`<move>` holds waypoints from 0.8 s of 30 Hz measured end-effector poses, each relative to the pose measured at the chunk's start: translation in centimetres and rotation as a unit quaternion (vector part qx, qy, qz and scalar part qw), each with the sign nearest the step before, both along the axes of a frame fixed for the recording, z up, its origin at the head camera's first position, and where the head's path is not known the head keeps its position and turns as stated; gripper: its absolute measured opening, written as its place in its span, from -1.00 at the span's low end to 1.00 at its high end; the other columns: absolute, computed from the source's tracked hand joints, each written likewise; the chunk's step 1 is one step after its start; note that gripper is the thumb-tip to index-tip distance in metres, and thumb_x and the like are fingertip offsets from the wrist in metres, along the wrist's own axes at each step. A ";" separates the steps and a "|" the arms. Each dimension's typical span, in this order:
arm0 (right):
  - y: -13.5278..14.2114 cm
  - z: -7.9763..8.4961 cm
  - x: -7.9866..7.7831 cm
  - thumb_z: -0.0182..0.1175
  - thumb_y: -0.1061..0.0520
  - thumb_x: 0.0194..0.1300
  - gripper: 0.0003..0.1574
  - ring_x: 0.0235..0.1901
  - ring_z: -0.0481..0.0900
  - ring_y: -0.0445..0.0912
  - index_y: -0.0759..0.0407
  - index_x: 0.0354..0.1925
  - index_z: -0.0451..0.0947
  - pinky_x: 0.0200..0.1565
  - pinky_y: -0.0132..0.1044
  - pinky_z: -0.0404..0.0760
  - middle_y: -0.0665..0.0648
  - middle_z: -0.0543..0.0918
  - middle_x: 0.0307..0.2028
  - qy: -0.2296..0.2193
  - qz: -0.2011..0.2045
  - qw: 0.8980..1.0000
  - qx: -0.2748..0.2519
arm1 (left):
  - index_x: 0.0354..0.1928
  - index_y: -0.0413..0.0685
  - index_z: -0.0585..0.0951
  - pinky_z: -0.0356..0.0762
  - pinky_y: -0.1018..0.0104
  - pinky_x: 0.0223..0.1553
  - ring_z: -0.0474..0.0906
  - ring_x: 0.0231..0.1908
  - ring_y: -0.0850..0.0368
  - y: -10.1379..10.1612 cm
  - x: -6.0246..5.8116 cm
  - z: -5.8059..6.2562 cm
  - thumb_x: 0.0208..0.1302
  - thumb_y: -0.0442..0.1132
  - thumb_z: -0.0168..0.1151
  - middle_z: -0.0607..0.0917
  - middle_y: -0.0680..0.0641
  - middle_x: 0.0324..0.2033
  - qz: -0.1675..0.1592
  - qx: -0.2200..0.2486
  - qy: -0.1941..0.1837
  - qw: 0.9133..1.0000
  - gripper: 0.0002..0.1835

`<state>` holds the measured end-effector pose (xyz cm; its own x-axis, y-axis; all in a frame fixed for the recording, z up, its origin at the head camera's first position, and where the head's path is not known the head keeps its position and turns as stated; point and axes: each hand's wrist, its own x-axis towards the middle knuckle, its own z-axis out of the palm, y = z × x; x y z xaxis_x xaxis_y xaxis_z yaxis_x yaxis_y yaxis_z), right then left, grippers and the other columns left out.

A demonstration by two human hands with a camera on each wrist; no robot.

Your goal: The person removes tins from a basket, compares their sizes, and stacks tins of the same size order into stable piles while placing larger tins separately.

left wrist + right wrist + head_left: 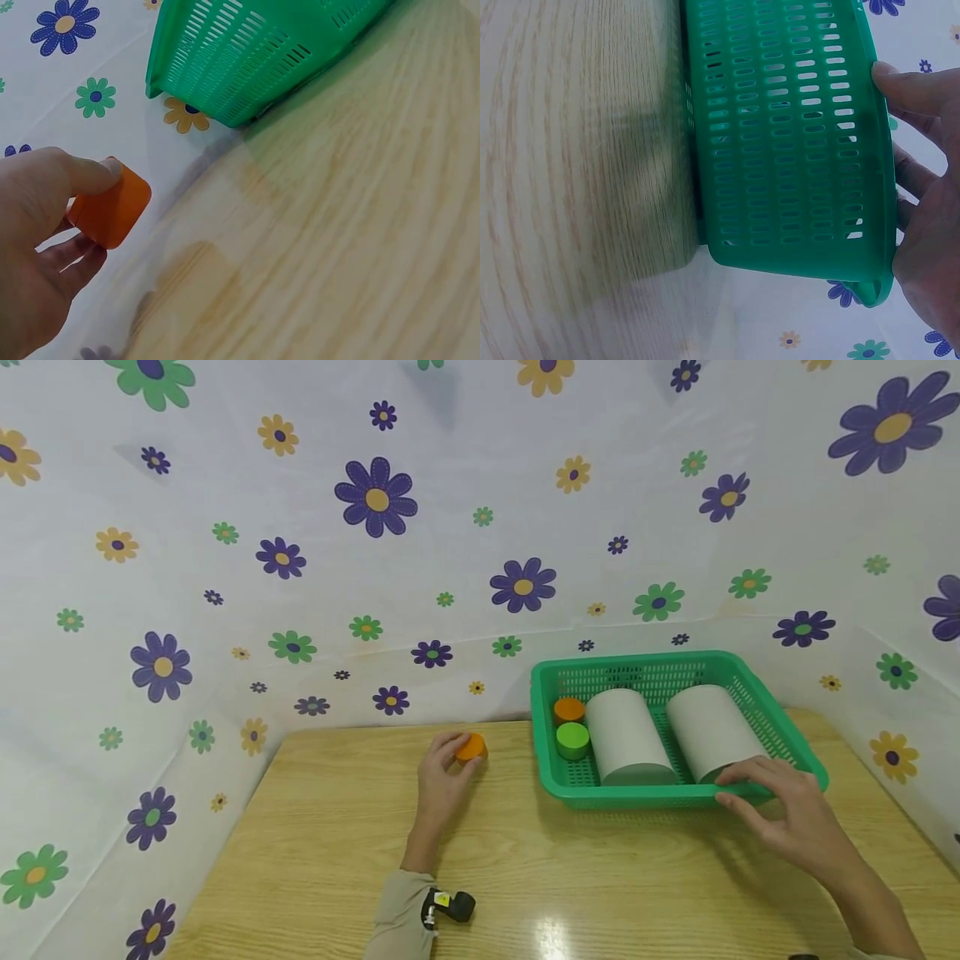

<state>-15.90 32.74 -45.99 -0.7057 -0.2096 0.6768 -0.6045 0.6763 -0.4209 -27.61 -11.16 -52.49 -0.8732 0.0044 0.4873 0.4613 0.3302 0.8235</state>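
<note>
The left hand (441,782) pinched an orange block (474,748) left of the green basket (630,793), contact with the table (322,835) unclear, while the right hand (798,817) gripped the basket's rim, its fingers partly hiding one white cylinder (708,727), and a yellow wrist label (442,899) was illegibly small.

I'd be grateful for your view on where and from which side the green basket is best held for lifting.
Probably grip the green basket by its rim at the left and right ends, coming from outside. The rim stands out beyond walls that taper inward below, offering a lip, and holding both ends should help keep the left white block and right white block level.
</note>
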 end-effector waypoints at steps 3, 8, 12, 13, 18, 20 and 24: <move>0.0 0.1 0.0 0.53 0.50 -0.18 -0.50 -0.11 0.50 -0.38 0.11 -0.26 0.70 0.02 -0.55 0.30 -0.12 0.71 -0.26 0.000 0.002 1.000 0.000 | 0.13 -0.41 0.65 0.54 0.03 0.24 0.55 0.18 -0.20 -0.1 0.1 0.0 0.22 -0.48 0.44 0.60 -0.30 0.14 0.006 -0.007 -0.008 1.000 -0.58; -0.1 0.0 0.0 0.54 0.49 -0.17 -0.51 -0.10 0.50 -0.40 0.09 -0.26 0.70 0.02 -0.55 0.29 -0.12 0.71 -0.26 -0.003 -0.001 1.000 -0.004 | 0.11 -0.38 0.67 0.51 0.11 0.28 0.56 0.18 -0.15 -0.2 0.1 -0.3 0.20 -0.46 0.47 0.63 -0.26 0.13 0.026 -0.031 -0.022 0.999 -0.58; -0.1 0.0 0.0 0.53 0.49 -0.17 -0.51 -0.10 0.49 -0.39 0.09 -0.26 0.70 0.02 -0.54 0.28 -0.12 0.71 -0.26 -0.004 -0.001 1.000 -0.005 | 0.11 -0.35 0.68 0.52 0.10 0.27 0.56 0.18 -0.15 -0.3 0.0 -0.8 0.18 -0.45 0.48 0.63 -0.24 0.14 0.034 -0.037 -0.028 0.998 -0.57; -0.1 0.0 0.0 0.53 0.49 -0.17 -0.51 -0.10 0.50 -0.40 0.10 -0.26 0.70 0.02 -0.54 0.28 -0.11 0.71 -0.26 -0.003 -0.001 1.000 -0.005 | 0.11 -0.34 0.68 0.51 0.09 0.27 0.56 0.19 -0.16 -0.3 0.0 -0.9 0.17 -0.44 0.49 0.63 -0.24 0.14 0.035 -0.039 -0.029 0.998 -0.57; -0.1 0.1 0.1 0.53 0.49 -0.18 -0.53 -0.11 0.50 -0.40 0.12 -0.27 0.69 0.01 -0.54 0.29 -0.10 0.71 -0.26 0.003 -0.001 1.000 0.001 | 0.12 -0.32 0.68 0.50 0.07 0.28 0.56 0.19 -0.18 -0.2 0.0 -1.1 0.17 -0.44 0.49 0.63 -0.23 0.14 0.037 -0.045 -0.032 0.998 -0.56; -0.1 0.1 0.1 0.53 0.48 -0.18 -0.53 -0.11 0.50 -0.40 0.12 -0.27 0.69 0.00 -0.53 0.29 -0.10 0.71 -0.26 0.005 -0.001 1.000 0.003 | 0.12 -0.32 0.68 0.51 0.08 0.27 0.56 0.19 -0.17 -0.2 -0.1 -1.2 0.17 -0.44 0.50 0.64 -0.22 0.14 0.040 -0.049 -0.030 0.998 -0.56; -0.1 0.2 0.0 0.52 0.49 -0.18 -0.52 -0.12 0.51 -0.39 0.12 -0.27 0.69 0.01 -0.54 0.30 -0.10 0.71 -0.26 0.006 0.001 1.000 0.004 | 0.11 -0.31 0.69 0.53 0.08 0.26 0.58 0.16 -0.16 -0.2 -0.2 -1.3 0.16 -0.43 0.51 0.65 -0.21 0.12 0.045 -0.057 -0.017 0.997 -0.56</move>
<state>-15.86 32.63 -45.84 -0.6964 -0.2163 0.6843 -0.6116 0.6777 -0.4082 -27.85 -11.34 -53.75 -0.8890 -0.0204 0.4574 0.3974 0.4615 0.7931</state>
